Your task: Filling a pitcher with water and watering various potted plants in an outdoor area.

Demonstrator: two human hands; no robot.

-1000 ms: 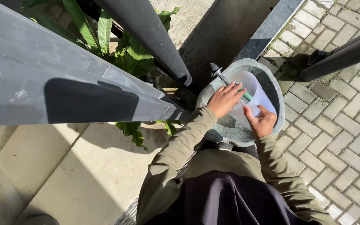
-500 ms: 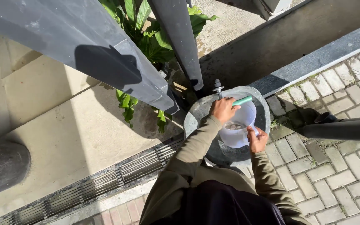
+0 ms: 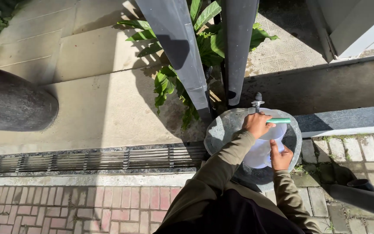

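A translucent white plastic jug (image 3: 261,147) sits inside a round grey stone basin (image 3: 221,130). My right hand (image 3: 280,157) grips the jug's near side. My left hand (image 3: 257,125) is closed on a green tap handle (image 3: 280,121) just above the jug's rim. A metal tap fitting (image 3: 257,99) stands at the basin's far edge. Both arms wear olive green sleeves.
Two dark grey posts (image 3: 176,47) rise behind the basin with a leafy green plant (image 3: 200,47) between them. A metal drain grate (image 3: 87,158) runs left of the basin. A dark rounded boulder (image 3: 11,102) lies far left. A dark pipe (image 3: 360,195) crosses bottom right over paving bricks.
The view has swung round so the basin now lies right of centre. Both hands stay on the tap handle and the jug.
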